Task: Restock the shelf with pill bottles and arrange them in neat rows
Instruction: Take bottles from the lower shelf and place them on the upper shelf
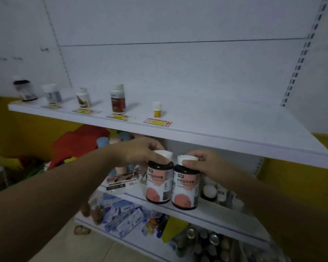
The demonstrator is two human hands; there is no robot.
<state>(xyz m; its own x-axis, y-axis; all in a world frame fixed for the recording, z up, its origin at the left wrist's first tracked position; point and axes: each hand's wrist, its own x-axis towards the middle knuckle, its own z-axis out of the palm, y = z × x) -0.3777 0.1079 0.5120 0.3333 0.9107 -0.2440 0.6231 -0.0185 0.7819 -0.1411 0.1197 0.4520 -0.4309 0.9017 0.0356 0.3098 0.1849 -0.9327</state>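
Two dark pill bottles upright, side by side, below shelf.

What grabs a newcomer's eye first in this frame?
Two dark bottles with white caps and pink labels fill mid-frame: the left hand grips the left bottle by its cap, the right hand the right bottle. Above them, five assorted bottles stand spaced along the left part of the white shelf, each behind a price tag.
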